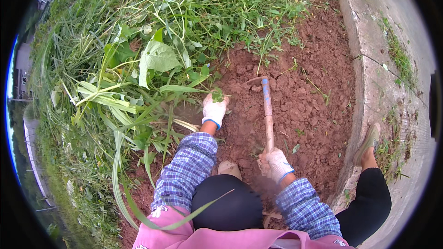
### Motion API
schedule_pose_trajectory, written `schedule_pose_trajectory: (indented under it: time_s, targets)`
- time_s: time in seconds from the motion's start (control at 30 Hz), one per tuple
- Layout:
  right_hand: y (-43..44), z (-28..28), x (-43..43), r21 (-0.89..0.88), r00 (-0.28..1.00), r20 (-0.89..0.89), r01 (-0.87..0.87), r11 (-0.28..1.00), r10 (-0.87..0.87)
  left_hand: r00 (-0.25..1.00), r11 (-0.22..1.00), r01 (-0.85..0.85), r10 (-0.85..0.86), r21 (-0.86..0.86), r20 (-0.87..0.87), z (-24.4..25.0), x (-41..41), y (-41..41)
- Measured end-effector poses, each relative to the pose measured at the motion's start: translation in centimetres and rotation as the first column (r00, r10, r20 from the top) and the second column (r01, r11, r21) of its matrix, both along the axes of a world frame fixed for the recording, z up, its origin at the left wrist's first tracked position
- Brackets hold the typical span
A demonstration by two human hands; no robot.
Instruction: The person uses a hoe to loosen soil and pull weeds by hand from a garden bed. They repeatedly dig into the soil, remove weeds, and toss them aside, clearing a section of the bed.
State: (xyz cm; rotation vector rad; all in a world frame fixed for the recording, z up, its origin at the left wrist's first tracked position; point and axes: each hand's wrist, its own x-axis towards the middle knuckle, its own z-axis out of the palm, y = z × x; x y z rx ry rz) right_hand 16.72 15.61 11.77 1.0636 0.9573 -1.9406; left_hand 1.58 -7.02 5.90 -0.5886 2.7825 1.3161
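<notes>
My left hand (214, 108), in a white knitted glove with a blue cuff, is curled around weeds at the edge of the growth. A small green leaf (218, 95) covers part of its fingers, and pale stalks (187, 124) run up to its wrist. In a matching glove, my right hand (276, 165) grips the handle of a short hoe (269, 124). Blue paint marks the handle's far end. The hoe's metal head (256, 80) rests against loose reddish-brown soil (304, 110), its blade partly hidden by clods.
Dense weeds and long grass (114, 58) cover the left and far ground, with a broad heart-shaped leaf (157, 60) standing out. A concrete curb (360, 76) borders the soil on the right. One shoe (368, 141) is on the concrete, the other (229, 169) on soil.
</notes>
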Motion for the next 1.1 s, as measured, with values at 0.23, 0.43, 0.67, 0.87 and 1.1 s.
schedule_pose_trajectory:
  time_s: [0.23, 0.43, 0.67, 0.87, 1.1]
  targets:
    - [1.2, 6.5, -7.8, 0.706, 0.687, -0.602, 0.220, 0.673, 0.408, 0.964, 0.974, 0.194, -0.167, -0.118, 0.208, 3.8, 6.8, -1.0]
    - [-2.7, 14.4, -17.6, 0.166, 0.405, -0.895, 0.691, 0.704, -0.187, 0.898, 0.939, 0.315, -0.247, -0.140, 0.365, 2.0, 7.4, -2.3]
    - [-7.4, -4.2, -10.9, 0.778, 0.813, -0.096, -0.298, 0.553, 0.574, 0.880, 0.888, 0.431, -0.375, -0.161, 0.291, -1.1, 5.9, -1.4]
    - [-2.8, 1.6, -5.8, 0.480, 0.910, -0.023, -0.353, 0.803, 0.414, 0.944, 0.895, 0.330, -0.313, -0.301, 0.104, 1.5, 5.7, 1.0]
    - [-3.3, 2.6, -4.6, 0.467, 0.876, -0.015, -0.420, 0.778, 0.482, 0.876, 0.658, 0.141, -0.432, -0.739, -0.217, -1.6, -4.1, 3.4]
